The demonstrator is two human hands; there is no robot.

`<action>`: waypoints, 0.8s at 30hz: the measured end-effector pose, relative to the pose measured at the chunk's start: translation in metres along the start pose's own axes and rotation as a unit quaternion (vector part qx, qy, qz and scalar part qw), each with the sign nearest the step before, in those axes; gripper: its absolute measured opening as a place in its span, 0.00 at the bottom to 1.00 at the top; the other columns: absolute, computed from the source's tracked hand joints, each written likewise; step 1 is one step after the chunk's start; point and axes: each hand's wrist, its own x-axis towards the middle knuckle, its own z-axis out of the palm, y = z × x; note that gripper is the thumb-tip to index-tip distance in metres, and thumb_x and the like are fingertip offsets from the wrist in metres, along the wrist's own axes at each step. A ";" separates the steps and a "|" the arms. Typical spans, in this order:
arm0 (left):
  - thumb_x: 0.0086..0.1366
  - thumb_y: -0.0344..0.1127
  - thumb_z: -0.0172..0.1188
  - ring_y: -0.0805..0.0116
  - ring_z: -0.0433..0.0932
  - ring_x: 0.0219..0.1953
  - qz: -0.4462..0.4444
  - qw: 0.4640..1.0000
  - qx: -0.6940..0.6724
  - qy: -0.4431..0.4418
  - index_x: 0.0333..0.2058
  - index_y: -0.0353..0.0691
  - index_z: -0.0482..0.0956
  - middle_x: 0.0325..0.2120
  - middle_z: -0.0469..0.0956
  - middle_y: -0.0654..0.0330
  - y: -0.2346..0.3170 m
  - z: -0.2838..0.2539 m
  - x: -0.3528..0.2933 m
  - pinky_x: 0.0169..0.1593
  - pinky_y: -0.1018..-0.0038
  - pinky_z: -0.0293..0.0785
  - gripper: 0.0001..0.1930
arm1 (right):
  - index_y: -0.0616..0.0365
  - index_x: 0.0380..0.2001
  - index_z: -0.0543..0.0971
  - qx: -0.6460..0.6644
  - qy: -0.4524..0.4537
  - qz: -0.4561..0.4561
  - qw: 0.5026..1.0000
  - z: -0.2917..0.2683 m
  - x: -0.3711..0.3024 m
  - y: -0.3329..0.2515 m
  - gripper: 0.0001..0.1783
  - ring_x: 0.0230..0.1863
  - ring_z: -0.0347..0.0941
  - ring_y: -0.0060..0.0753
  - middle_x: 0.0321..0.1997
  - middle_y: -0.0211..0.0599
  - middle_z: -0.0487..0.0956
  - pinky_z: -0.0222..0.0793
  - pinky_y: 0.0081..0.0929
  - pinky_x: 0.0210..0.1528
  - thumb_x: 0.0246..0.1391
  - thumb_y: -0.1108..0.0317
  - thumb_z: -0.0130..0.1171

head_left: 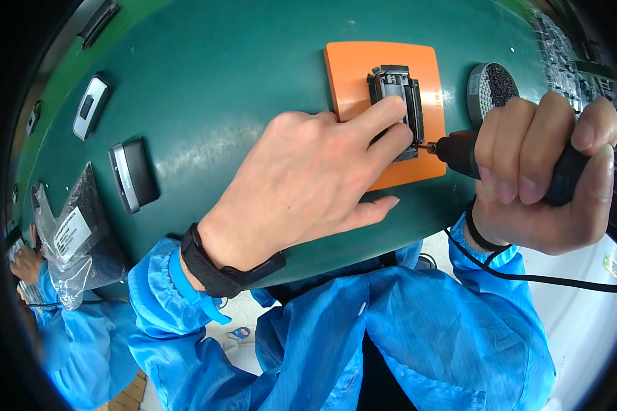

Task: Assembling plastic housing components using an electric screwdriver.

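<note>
A small black housing (395,84), its inner parts exposed, sits on an orange block (428,75). Two fingers of my left hand (308,175) press on this housing, with the thumb stretched out apart over the block's near edge. My right hand (538,161) is wrapped round a black electric screwdriver (461,153). The screwdriver lies nearly level, and its bit meets the housing's lower right corner. My left palm and fingers hide part of the housing, and I cannot make out a screw at the bit.
A round dish (492,89) of small dark pieces stands right of the block. Leftward are a black case (134,176), a silver-faced case (90,108) and a clear bag (82,240). A black cable (562,278) runs by my right wrist. Another person's hand (26,264) is far left.
</note>
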 end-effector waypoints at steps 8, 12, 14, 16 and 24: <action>0.50 0.50 0.71 0.56 0.80 0.29 -0.002 1.000 0.008 -0.003 0.50 0.37 0.74 0.51 0.71 0.60 0.000 -0.001 -0.002 0.33 0.64 0.78 0.32 | 0.52 0.45 0.66 -0.032 0.007 -0.002 0.999 0.008 -0.003 0.008 0.13 0.19 0.61 0.20 0.22 0.27 0.67 0.62 0.23 0.23 0.71 0.57 0.36; 0.50 0.49 0.71 0.56 0.80 0.29 0.007 1.000 0.000 0.014 0.49 0.37 0.74 0.51 0.71 0.60 0.000 0.002 0.000 0.33 0.64 0.78 0.32 | 0.52 0.43 0.64 -0.046 -0.039 -0.005 0.998 0.004 -0.003 0.006 0.11 0.19 0.64 0.20 0.22 0.28 0.68 0.64 0.22 0.25 0.71 0.58 0.37; 0.49 0.49 0.72 0.57 0.80 0.29 0.000 1.000 -0.005 0.010 0.49 0.36 0.74 0.50 0.71 0.59 0.000 0.002 -0.001 0.34 0.64 0.78 0.32 | 0.52 0.43 0.64 -0.049 -0.048 -0.004 0.998 0.004 -0.004 0.005 0.10 0.19 0.65 0.20 0.22 0.28 0.68 0.64 0.22 0.25 0.71 0.58 0.39; 0.49 0.48 0.72 0.57 0.80 0.30 0.008 1.000 -0.011 0.025 0.49 0.36 0.74 0.50 0.71 0.59 -0.001 0.004 -0.001 0.34 0.64 0.78 0.32 | 0.52 0.43 0.63 -0.055 -0.057 -0.002 0.997 0.005 -0.004 0.006 0.10 0.20 0.66 0.20 0.22 0.28 0.69 0.65 0.22 0.26 0.70 0.58 0.40; 0.49 0.48 0.72 0.58 0.80 0.31 0.009 1.000 -0.012 0.016 0.49 0.36 0.74 0.50 0.72 0.60 -0.001 0.002 0.000 0.34 0.64 0.78 0.32 | 0.55 0.44 0.66 -0.018 -0.043 -0.014 0.999 0.010 -0.005 0.012 0.14 0.19 0.65 0.20 0.21 0.27 0.69 0.66 0.21 0.25 0.68 0.56 0.46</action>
